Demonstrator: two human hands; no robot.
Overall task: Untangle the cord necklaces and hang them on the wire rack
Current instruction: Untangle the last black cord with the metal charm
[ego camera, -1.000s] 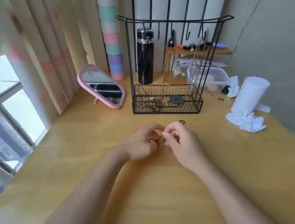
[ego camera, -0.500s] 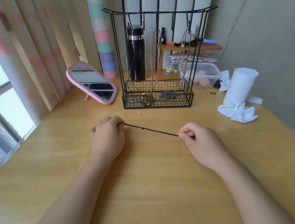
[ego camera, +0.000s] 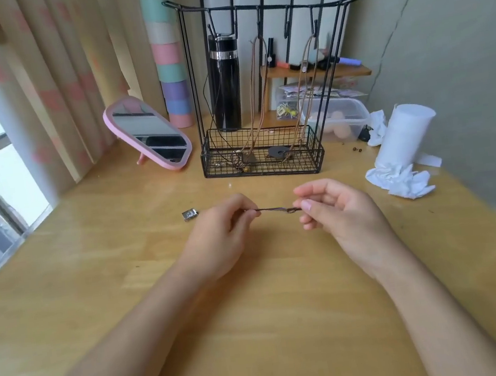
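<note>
A short stretch of dark cord necklace [ego camera: 276,209] runs taut between my two hands above the wooden table [ego camera: 257,327]. My left hand [ego camera: 224,234] pinches its left end with curled fingers. My right hand [ego camera: 334,211] pinches the right end, where a small knot shows, between thumb and forefinger. Behind them stands the black wire rack [ego camera: 255,93] with hooks along its top bar. Two brown cord necklaces [ego camera: 255,93] hang from the hooks, their pendants lying in the rack's wire basket [ego camera: 263,157].
A small metal clasp [ego camera: 189,214] lies on the table left of my left hand. A pink mirror [ego camera: 148,134] leans at the back left. A white paper roll [ego camera: 403,137] with crumpled tissue, a plastic box [ego camera: 338,117] and a black bottle [ego camera: 225,81] stand near the rack.
My hands first pulled apart, stretching the cord long, and have come closer together again with a shorter taut stretch between them. The metal clasp now shows on the table.
</note>
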